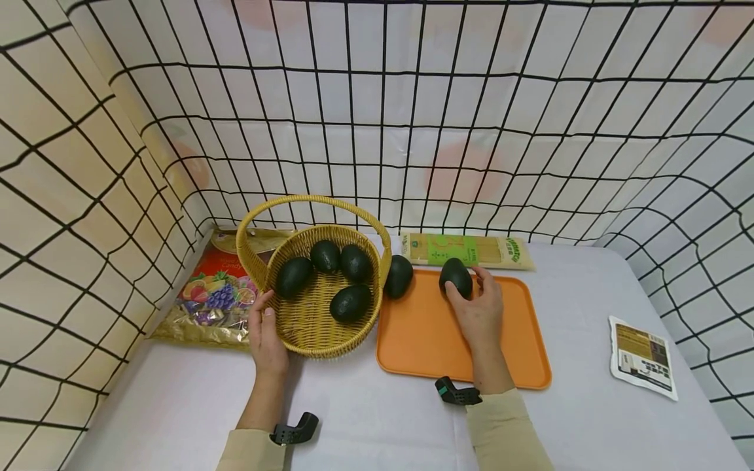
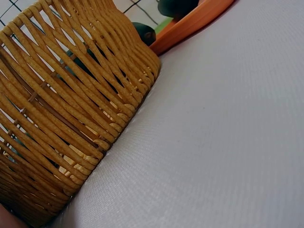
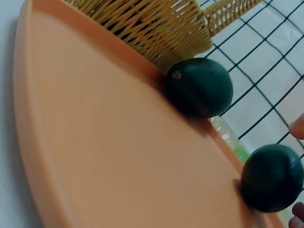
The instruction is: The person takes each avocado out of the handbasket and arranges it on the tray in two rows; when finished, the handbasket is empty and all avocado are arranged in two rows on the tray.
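Observation:
A yellow wicker basket (image 1: 326, 350) with a tall handle holds several dark green avocados (image 1: 350, 303). At its left side, my left hand (image 1: 269, 337) rests against the outer wall with its fingers extended. In the left wrist view the woven wall (image 2: 71, 95) fills the left part, and only a sliver of that hand shows. My right hand (image 1: 482, 314) is over the orange tray (image 1: 412, 340), its thumb and fingers around an avocado (image 1: 455, 277) near the far rim. Another avocado (image 1: 398, 276) leans at the tray's far left corner, beside the basket.
A red and gold candy bag (image 1: 206, 294) lies left of the basket, partly behind it. Behind the tray is a flat pack of noodles (image 1: 489, 250). A small white and brown packet (image 1: 642, 356) lies at the right. Black grid mesh (image 1: 383, 131) walls the back and sides.

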`<state>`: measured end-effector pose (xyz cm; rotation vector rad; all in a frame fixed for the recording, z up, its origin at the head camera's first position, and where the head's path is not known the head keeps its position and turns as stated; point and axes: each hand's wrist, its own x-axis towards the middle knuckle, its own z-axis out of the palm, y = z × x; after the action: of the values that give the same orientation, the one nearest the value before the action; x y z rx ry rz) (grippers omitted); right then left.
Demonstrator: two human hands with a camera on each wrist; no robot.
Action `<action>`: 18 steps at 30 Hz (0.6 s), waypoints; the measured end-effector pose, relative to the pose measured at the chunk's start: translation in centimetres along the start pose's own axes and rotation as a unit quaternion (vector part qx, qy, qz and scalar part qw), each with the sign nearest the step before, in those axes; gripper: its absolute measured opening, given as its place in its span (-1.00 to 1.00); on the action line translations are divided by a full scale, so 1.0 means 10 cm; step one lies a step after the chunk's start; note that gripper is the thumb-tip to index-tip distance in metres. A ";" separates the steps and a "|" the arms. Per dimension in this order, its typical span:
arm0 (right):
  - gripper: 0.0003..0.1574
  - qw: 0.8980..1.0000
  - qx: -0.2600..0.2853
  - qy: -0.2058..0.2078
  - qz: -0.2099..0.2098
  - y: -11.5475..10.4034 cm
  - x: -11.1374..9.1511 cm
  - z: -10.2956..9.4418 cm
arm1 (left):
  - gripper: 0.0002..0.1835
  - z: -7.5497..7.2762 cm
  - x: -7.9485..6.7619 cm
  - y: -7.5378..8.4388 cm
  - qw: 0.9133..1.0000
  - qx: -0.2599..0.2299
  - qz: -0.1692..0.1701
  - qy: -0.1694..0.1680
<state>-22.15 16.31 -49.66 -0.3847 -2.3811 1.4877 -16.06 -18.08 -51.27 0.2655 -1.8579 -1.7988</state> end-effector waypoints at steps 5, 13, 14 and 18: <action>-0.21 0.999 0.027 0.012 -0.025 -0.12 -0.02 -0.06 | -0.56 0.00 0.00 0.00 1.000 -0.001 -0.001 0.000; -0.25 0.993 0.081 -0.009 -0.083 -0.44 -0.16 -0.07 | -0.56 -0.01 0.00 0.00 1.000 0.004 -0.004 -0.001; -0.26 0.991 0.088 -0.017 -0.097 -0.49 -0.20 -0.06 | -0.56 -0.01 0.00 0.00 1.000 0.004 -0.004 -0.001; -0.28 0.976 0.125 -0.052 -0.171 -0.72 -0.39 -0.01 | -0.55 -0.01 0.01 -0.01 1.000 0.006 -0.006 -0.002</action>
<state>-19.04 11.83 -43.59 0.1579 -2.1579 1.6409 -16.11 -18.21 -51.32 0.2775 -1.8741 -1.7988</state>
